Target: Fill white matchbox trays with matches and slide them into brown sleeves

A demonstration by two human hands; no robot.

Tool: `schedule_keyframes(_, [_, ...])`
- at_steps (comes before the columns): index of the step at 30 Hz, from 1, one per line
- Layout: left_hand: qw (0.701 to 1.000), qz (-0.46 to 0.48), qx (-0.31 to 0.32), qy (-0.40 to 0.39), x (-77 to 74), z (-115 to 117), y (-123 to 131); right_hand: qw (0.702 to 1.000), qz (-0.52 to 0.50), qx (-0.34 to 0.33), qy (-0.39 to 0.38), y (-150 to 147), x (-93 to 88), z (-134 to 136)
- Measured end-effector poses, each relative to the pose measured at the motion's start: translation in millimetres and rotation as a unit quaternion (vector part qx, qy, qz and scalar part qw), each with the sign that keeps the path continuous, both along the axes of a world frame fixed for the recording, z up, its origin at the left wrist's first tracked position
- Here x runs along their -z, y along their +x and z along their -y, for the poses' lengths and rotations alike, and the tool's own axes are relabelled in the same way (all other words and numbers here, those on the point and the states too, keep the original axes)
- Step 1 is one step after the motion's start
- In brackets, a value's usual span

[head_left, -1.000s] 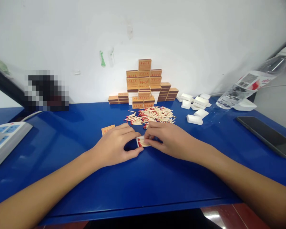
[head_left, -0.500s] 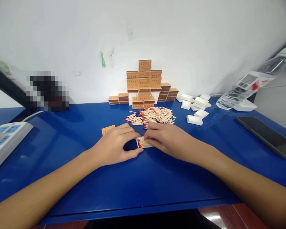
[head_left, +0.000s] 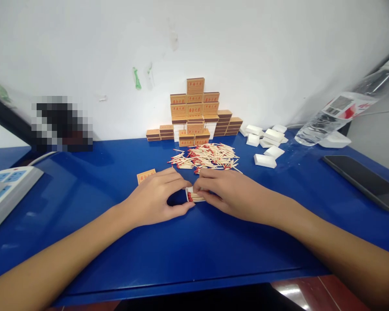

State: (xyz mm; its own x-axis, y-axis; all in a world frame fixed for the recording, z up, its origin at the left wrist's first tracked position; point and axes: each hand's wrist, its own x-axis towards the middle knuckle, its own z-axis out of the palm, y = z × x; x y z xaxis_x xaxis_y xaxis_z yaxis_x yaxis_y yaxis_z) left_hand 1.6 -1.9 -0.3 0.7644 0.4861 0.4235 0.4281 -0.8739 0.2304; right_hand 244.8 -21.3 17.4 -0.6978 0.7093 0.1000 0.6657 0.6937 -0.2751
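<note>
On the blue table a small white matchbox tray (head_left: 189, 189) lies flat, with red-headed matches (head_left: 194, 197) inside, heads toward the left. My left hand (head_left: 160, 194) grips the tray's left end between thumb and forefinger. My right hand (head_left: 223, 188) reaches over the tray's right part, its fingers pinched together on matches; its fingertips partly hide them. Behind my hands spreads a loose pile of matches (head_left: 214, 155). An orange matchbox sleeve (head_left: 145, 176) lies just beyond my left hand, partly covered by it.
Matchboxes (head_left: 194, 110) are stacked against the wall. Several empty white trays (head_left: 265, 160) lie right of the pile. Farther right are a tilted plastic bottle (head_left: 337, 112) and a phone (head_left: 363, 181). At the left edge is a power strip (head_left: 16, 190).
My right fingers have shifted slightly left over the tray, and more of its white bottom shows at the upper left. My left hand keeps its grip. The view has shifted slightly.
</note>
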Motion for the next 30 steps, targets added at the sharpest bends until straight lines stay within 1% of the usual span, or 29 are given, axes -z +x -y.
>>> schedule_keyframes(13, [1.0, -0.018, -0.004, -0.009, -1.9, 0.4, 0.5, 0.999, -0.014, -0.007, -0.033, 1.2, -0.8, 0.0])
schedule_keyframes(19, [0.999, -0.022, 0.005, -0.031, -1.5, 0.0, -0.2, 0.996, -0.035, -0.016, -0.079, 0.1, -0.1, -1.2])
schedule_keyframes(23, [0.999, -0.034, -0.005, -0.028, -1.8, 0.3, -0.6, 0.996, -0.04, 0.003, -0.082, 0.3, -1.3, -1.0])
schedule_keyframes(27, [0.999, -0.04, -0.009, -0.027, -2.4, 0.7, 0.0, 0.993, -0.066, -0.009, -0.093, -0.5, -2.5, 0.2])
schedule_keyframes(30, [0.999, -0.039, -0.013, -0.028, -1.6, 0.2, -0.1, 0.995, -0.059, -0.004, -0.084, -0.3, -1.9, -0.2])
